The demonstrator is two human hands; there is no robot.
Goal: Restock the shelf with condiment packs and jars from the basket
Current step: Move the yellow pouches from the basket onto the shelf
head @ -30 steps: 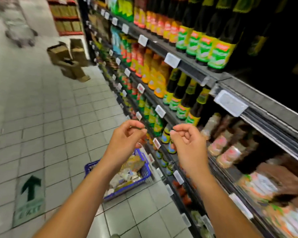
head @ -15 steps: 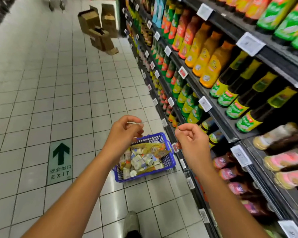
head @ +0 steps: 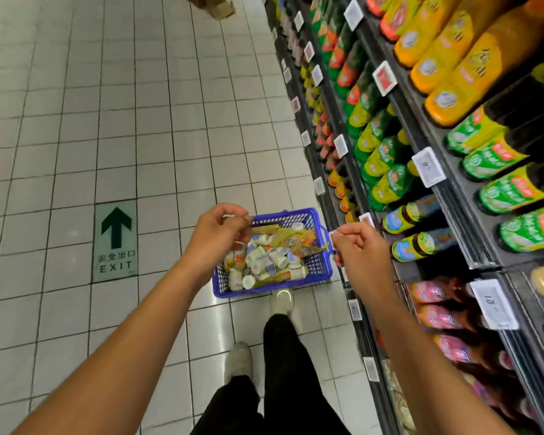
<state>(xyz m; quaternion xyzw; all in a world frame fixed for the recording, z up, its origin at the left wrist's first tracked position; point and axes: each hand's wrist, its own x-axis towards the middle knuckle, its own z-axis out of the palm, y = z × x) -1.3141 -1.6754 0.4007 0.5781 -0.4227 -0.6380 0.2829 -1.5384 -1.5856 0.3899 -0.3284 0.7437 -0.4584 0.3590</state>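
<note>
Head camera tilts further down than half a second ago. The blue basket (head: 322, 266) sits on the tiles (head: 170, 136) just below and between both hands, piled with small white jars (head: 258, 259) and yellow condiment packs (head: 285, 240). Dark trousers (head: 283, 356) and pale shoes (head: 281, 301) have come into view. The left hand (head: 215, 238) hangs over the basket's left rim, and the right hand (head: 360, 249) is just past its right rim, beside the shelf (head: 471, 233). Both keep their fingers curled to the thumb, and I cannot tell whether either pinches anything. The left wrist (head: 198, 265) hides the basket's near-left corner. The cardboard box (head: 217, 6) is cut off at the top edge.
</note>
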